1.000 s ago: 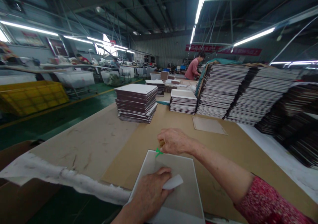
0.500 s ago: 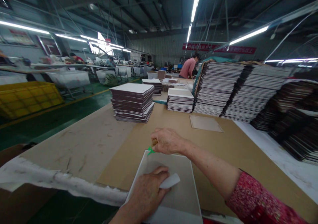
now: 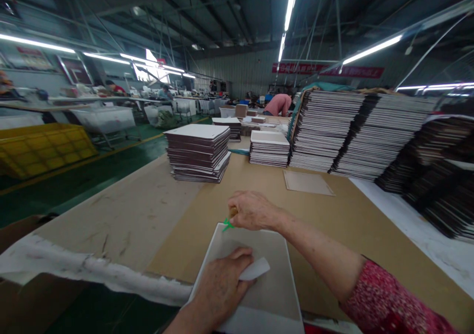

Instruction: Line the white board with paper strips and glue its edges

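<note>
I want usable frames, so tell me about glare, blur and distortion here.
Head view: the ceiling light strips glare white; straight beams bow toward the edges, a wide-lens warp; the left hand and right hand on the gray board look sharp.

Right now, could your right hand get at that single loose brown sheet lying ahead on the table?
Probably yes. The right hand sits at the far edge of the grey board, and only bare table lies between it and the loose brown sheet. The hand's grip is already on a small green-tipped tool.

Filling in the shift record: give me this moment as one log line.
left hand: pressing white slip on grey board | right hand: gripping green-tipped tool at board's far edge
</note>
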The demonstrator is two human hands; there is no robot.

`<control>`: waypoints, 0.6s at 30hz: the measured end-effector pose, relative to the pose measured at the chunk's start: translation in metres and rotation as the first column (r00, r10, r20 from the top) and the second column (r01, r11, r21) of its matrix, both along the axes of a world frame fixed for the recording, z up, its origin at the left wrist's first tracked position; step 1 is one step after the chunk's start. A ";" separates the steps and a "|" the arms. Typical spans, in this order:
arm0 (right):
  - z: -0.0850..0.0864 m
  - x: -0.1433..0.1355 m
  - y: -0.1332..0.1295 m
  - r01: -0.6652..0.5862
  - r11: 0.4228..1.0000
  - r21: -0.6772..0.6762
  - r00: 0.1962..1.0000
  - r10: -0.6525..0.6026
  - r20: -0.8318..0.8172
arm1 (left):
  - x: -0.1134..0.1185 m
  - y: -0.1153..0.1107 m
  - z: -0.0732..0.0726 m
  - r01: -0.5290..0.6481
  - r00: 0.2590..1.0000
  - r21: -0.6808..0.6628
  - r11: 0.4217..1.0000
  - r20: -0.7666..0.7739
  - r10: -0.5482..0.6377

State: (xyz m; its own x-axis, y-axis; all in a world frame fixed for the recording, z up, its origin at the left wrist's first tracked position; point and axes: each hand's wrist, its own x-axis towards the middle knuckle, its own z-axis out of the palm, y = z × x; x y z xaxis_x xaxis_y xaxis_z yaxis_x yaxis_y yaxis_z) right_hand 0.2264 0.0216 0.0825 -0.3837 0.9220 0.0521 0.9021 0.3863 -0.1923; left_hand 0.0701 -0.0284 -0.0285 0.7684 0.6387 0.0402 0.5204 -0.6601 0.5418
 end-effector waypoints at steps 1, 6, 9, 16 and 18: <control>-0.001 0.000 0.000 -0.001 1.000 -0.001 1.000 0.001 0.000 | 0.000 0.000 0.001 0.003 1.000 -0.002 1.000 -0.002 -0.003; -0.004 0.000 0.002 -0.003 1.000 0.024 1.000 0.003 -0.001 | 0.000 -0.002 0.003 -0.007 1.000 -0.026 1.000 -0.010 0.007; -0.004 -0.002 0.003 -0.006 1.000 0.024 1.000 0.006 0.003 | 0.001 -0.002 0.001 -0.014 1.000 -0.015 1.000 -0.001 0.014; 0.000 -0.002 0.000 0.029 1.000 0.009 0.999 -0.029 0.030 | 0.000 -0.002 0.001 -0.007 1.000 -0.015 1.000 -0.019 0.007; 0.001 -0.001 -0.002 0.044 0.999 0.005 0.998 -0.045 0.040 | 0.000 -0.002 0.001 -0.007 1.000 -0.012 1.000 -0.021 0.006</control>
